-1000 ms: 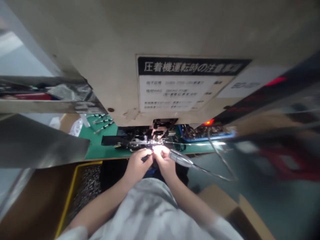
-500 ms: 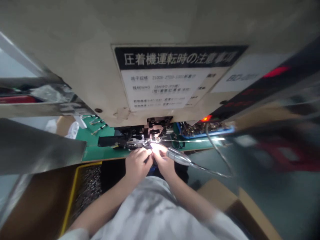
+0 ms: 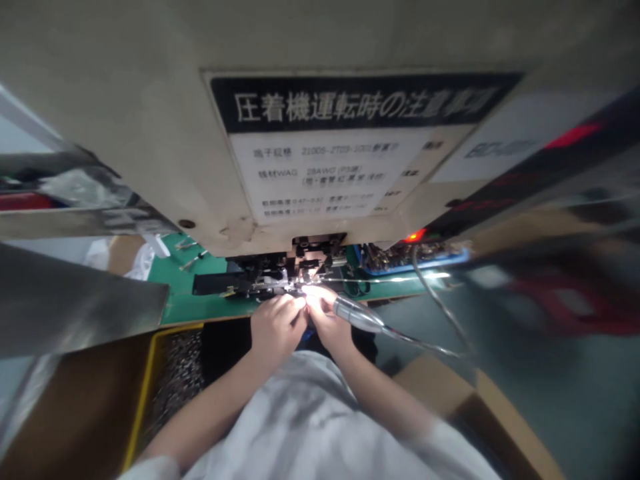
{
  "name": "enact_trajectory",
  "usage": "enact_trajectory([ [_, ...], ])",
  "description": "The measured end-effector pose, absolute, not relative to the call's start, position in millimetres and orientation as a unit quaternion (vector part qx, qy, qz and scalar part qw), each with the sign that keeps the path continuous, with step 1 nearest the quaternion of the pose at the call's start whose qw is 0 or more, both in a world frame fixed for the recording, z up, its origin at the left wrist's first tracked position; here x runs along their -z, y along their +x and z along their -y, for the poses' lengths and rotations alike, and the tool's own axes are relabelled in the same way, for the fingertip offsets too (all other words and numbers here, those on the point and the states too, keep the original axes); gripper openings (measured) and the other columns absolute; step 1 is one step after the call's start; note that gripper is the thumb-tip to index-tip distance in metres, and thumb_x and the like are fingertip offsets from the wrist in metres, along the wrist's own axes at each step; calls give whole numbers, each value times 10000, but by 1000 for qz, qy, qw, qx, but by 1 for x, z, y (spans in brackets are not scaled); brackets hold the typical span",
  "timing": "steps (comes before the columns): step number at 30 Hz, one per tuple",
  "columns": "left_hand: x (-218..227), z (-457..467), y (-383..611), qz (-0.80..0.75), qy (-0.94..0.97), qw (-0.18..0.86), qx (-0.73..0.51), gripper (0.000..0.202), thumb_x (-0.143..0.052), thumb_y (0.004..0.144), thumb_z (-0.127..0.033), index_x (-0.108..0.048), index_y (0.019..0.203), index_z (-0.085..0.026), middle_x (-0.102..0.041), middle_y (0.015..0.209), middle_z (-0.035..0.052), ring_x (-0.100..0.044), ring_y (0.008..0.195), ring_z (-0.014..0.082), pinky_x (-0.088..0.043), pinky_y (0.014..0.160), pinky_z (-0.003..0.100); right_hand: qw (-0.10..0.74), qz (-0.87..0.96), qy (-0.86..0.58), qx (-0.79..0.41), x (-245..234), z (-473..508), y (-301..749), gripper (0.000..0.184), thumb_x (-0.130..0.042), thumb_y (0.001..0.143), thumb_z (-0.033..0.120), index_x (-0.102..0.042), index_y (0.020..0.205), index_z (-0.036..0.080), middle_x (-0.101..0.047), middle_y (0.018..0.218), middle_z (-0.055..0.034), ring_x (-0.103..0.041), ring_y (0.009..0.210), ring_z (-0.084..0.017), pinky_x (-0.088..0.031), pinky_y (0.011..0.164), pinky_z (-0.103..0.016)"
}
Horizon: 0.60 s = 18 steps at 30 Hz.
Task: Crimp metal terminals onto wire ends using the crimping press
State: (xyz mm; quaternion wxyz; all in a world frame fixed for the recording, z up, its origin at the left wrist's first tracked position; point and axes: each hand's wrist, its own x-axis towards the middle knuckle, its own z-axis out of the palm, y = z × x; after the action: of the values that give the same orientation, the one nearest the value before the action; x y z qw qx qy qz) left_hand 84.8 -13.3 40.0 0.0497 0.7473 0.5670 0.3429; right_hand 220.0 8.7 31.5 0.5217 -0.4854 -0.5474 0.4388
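My left hand (image 3: 274,325) and my right hand (image 3: 327,320) meet fingertip to fingertip just below the lit working point (image 3: 311,288) of a beige crimping machine (image 3: 280,127). Both hands have their fingers pinched together on something small that the glare hides. A metal lamp head (image 3: 356,315) on a flexible hose lies against my right hand and shines on the fingertips. The dark tooling (image 3: 265,283) of the machine sits on a green mat (image 3: 200,300) right above my hands.
A label with printed text (image 3: 325,167) covers the machine's front. A yellow bin (image 3: 170,380) of small dark parts stands at lower left, a cardboard box (image 3: 480,413) at lower right. A blue tray (image 3: 415,260) and a red light (image 3: 414,236) are right of the tooling. A metal shelf (image 3: 75,300) juts in from the left.
The view has shifted closer to the machine, so the label looks bigger. Both hands stay pinched together at the lit point, barely moved.
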Motion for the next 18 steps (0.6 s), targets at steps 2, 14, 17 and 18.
enact_trajectory([
  [2, -40, 12, 85, -566, 746, 44, -348, 125, -575, 885, -228, -699, 876, -227, -737, 873, 37, -672, 817, 192, -496, 768, 306, 523, 550, -487, -432, -30, -9, 220, 171, -645, 855, 256, -732, 997, 218, -739, 1000, -39, -697, 937, -213, -580, 873, -359],
  [14, -41, 10, 87, -568, 741, 25, -357, 94, -603, 870, -216, -696, 857, -214, -736, 849, 12, -674, 783, 168, -497, 750, 276, 532, 550, -482, -426, -23, -10, 221, 200, -645, 849, 218, -715, 1036, 223, -725, 1029, -42, -684, 963, -209, -557, 907, -355],
  [17, -40, 9, 87, -569, 740, 23, -359, 100, -599, 874, -221, -697, 858, -216, -735, 843, 13, -673, 778, 166, -492, 745, 274, 532, 546, -483, -430, -20, -9, 221, 200, -639, 852, 222, -713, 1037, 225, -719, 1038, -44, -678, 971, -210, -546, 919, -358],
  [18, -40, 10, 87, -569, 739, 23, -360, 100, -598, 875, -221, -697, 858, -216, -734, 841, 13, -672, 776, 165, -489, 742, 272, 531, 546, -485, -429, -19, -9, 220, 199, -637, 853, 227, -711, 1038, 224, -715, 1045, -46, -674, 974, -210, -541, 923, -360],
])
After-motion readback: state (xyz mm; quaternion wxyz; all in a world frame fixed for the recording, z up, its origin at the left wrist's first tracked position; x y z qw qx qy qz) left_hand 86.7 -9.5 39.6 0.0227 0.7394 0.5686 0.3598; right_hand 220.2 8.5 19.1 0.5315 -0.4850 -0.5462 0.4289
